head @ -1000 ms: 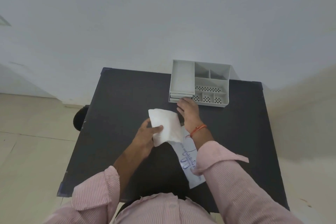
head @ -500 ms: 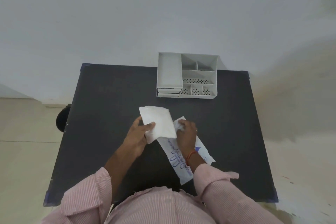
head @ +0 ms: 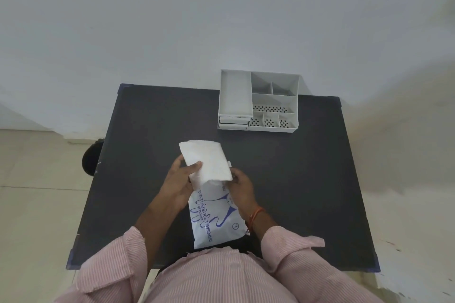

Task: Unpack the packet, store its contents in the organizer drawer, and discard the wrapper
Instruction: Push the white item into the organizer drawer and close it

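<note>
My left hand (head: 181, 181) grips a white folded wad of gloves (head: 206, 161), held above the dark table (head: 307, 179). The wad's lower end still sits in the mouth of the white packet with blue print (head: 215, 219), which lies lengthwise toward my body. My right hand (head: 240, 188) holds the packet's open top edge on the right side. The grey organizer (head: 258, 101) stands at the table's far edge, with its stacked drawers (head: 234, 123) at its left front, closed.
A dark round object (head: 91, 160) sits on the floor beside the table's left edge. A plain white wall rises behind the organizer. Tiled floor surrounds the table on both sides.
My right hand left the organizer's drawer front and came back to the packet's top. The left hand has kept the white wad, now drawn further out of the packet.
</note>
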